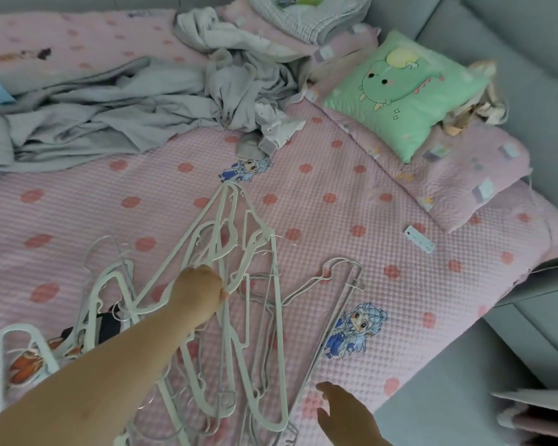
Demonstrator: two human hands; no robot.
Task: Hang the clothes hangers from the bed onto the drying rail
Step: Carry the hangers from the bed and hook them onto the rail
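Here our left hand (203,292) pinches into the tangle of white plastic hangers (239,284) heaped on the pink bed (400,284) while the right hand (342,410) hovers spread beside it, and we judge them light, stiff and snag-prone, best gathered by their hooks.

Green pillow (403,88) lies beside crumpled grey clothes (136,104).
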